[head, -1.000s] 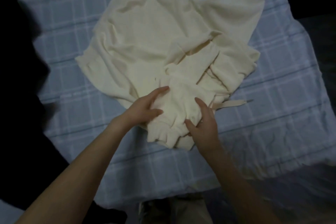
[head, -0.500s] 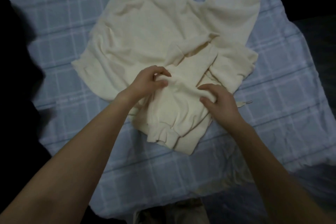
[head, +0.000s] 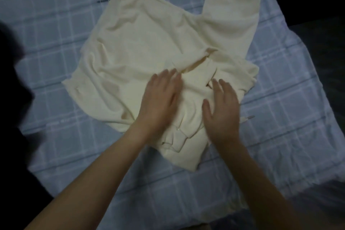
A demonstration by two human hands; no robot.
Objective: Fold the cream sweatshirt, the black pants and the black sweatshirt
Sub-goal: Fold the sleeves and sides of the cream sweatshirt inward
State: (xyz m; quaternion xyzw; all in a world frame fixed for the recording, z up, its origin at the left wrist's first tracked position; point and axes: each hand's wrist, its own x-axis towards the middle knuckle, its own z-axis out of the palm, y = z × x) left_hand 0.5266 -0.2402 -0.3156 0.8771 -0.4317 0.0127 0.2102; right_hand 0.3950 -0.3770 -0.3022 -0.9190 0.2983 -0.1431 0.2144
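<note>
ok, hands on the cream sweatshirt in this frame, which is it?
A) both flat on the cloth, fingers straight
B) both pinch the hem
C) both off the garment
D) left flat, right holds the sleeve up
A: the left hand and the right hand both lie palm-down with straight fingers on the bunched near part of the cream sweatshirt, gripping nothing.

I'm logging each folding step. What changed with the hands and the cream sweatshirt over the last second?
The left hand and right hand slid away from the person, gripped bunched fabric half a second ago, then let go. They now lie flat, fingers straight, pressing the cream sweatshirt. Unchanged: the sweatshirt lies on the checked bedspread, its far sleeve spread out.
</note>
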